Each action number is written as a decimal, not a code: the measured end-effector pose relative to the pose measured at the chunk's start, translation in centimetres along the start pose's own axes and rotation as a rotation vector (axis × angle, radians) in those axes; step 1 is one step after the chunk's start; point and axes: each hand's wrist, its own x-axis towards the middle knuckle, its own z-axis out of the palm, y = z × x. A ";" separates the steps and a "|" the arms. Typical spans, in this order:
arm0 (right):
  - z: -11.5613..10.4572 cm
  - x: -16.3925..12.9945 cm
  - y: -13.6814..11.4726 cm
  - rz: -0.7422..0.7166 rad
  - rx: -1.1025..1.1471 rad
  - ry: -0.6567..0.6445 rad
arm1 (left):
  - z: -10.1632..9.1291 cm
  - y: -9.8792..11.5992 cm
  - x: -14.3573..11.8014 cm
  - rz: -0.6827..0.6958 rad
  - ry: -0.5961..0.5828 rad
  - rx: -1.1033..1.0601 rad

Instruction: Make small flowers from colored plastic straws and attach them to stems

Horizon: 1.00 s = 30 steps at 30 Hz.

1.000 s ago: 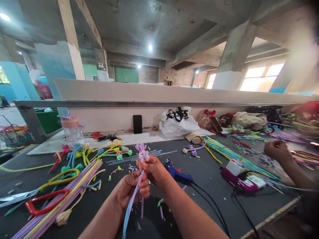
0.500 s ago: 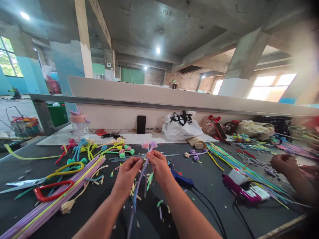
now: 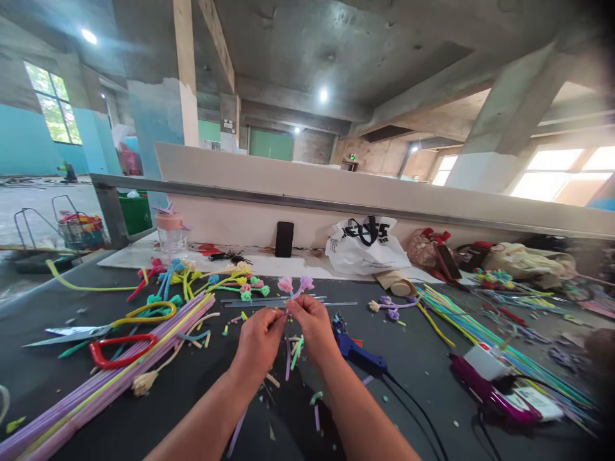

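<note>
Two small pipe-cleaner flowers, a pink one (image 3: pixel 285 285) and a purple one (image 3: pixel 306 283), stand up above my fingertips at the centre. My right hand (image 3: pixel 313 325) pinches their stems just below the heads. Pressed close beside it, my left hand (image 3: pixel 259 339) is closed at the same spot, its fingertips on the stems; the exact grip is hidden. Part of a purple stem (image 3: pixel 236 436) shows below my left forearm. Right of my right hand lies a blue glue gun (image 3: pixel 362 356) with a black cord. Pipe-cleaner offcuts (image 3: pixel 296 352) are scattered under my hands.
At left, scissors (image 3: pixel 125 346) with yellow and red handles lie on a bundle of pipe cleaners (image 3: pixel 91 403). Finished flowers (image 3: pixel 192 278) lie behind. A phone (image 3: pixel 284 239) leans at the back. Right are a purple power strip (image 3: pixel 500 394) and a blurred co-worker's hand (image 3: pixel 600 349).
The view has turned slightly left, so things sit further right. My hands have drawn closer together at the stems. The long purple stem that hung between my forearms is now mostly hidden.
</note>
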 end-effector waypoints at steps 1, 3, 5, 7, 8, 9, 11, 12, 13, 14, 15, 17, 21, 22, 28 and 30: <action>0.0 0.0 0.0 0.003 0.004 -0.008 | 0.0 -0.1 0.1 -0.033 -0.015 -0.031; 0.0 0.1 0.0 0.011 0.022 -0.031 | 0.0 -0.1 0.3 -0.126 -0.069 -0.138; 0.0 0.0 -0.1 0.024 0.043 -0.056 | 0.0 -0.1 0.4 -0.222 -0.139 -0.303; 0.0 -0.1 -0.2 0.042 0.083 -0.083 | 0.0 -0.1 0.4 -0.315 -0.225 -0.499; 0.0 -0.1 -0.3 0.053 0.119 -0.099 | 0.0 -0.1 0.4 -0.356 -0.266 -0.593; 0.0 -0.2 -0.3 0.064 0.162 -0.116 | -0.1 -0.1 0.4 -0.391 -0.298 -0.671; 0.1 -0.3 -0.3 0.079 0.245 -0.146 | -0.3 -0.2 0.2 -0.436 -0.349 -0.775; 0.1 -0.3 -0.3 0.083 0.275 -0.157 | -0.4 -0.2 0.2 -0.448 -0.369 -0.807; 0.1 -0.3 -0.3 0.087 0.288 -0.161 | -0.5 -0.2 0.2 -0.455 -0.386 -0.830; 0.1 -0.3 -0.3 0.091 0.287 -0.161 | -0.6 -0.2 0.2 -0.461 -0.403 -0.848; 0.0 -0.3 -0.4 0.090 0.276 -0.154 | -0.7 -0.2 0.2 -0.469 -0.412 -0.867; -0.1 -0.2 -0.5 0.069 0.225 -0.133 | -0.9 -0.1 0.3 -0.494 -0.398 -0.915; -0.2 -0.2 -0.9 0.022 0.121 -0.117 | -0.8 0.1 0.5 -0.531 -0.350 -0.969; -0.2 -0.2 -0.9 0.022 0.108 -0.116 | -0.8 0.1 0.5 -0.528 -0.354 -0.973; 0.1 -0.4 -0.3 0.011 0.042 -0.111 | -0.5 0.0 0.2 -0.517 -0.386 -1.019; 0.1 -0.4 -0.3 0.010 0.033 -0.110 | -0.6 0.0 0.2 -0.506 -0.409 -1.016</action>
